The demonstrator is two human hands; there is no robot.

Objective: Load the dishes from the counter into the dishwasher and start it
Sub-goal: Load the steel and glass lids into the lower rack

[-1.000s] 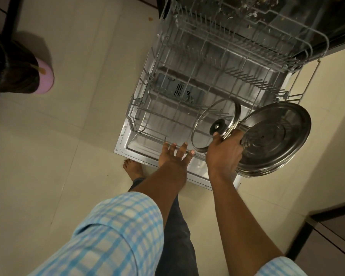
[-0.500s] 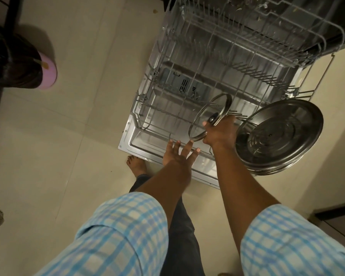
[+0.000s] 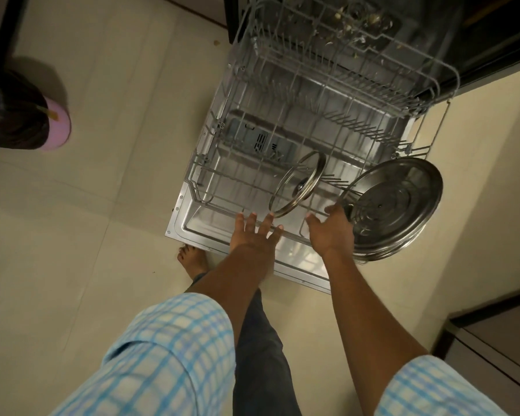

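left hand (image 3: 252,235) fingers spread, at lower rack (image 3: 196,187) front rim | right hand (image 3: 330,232) loose, empty | glass lid (image 3: 291,181) on edge just beyond both | steel lid (image 3: 400,202) beside right hand

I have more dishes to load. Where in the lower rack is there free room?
The lower rack is bare left of the glass lid, up to its left wall, and behind it. The front right is crowded: glass lid, steel lid, left hand, right hand.
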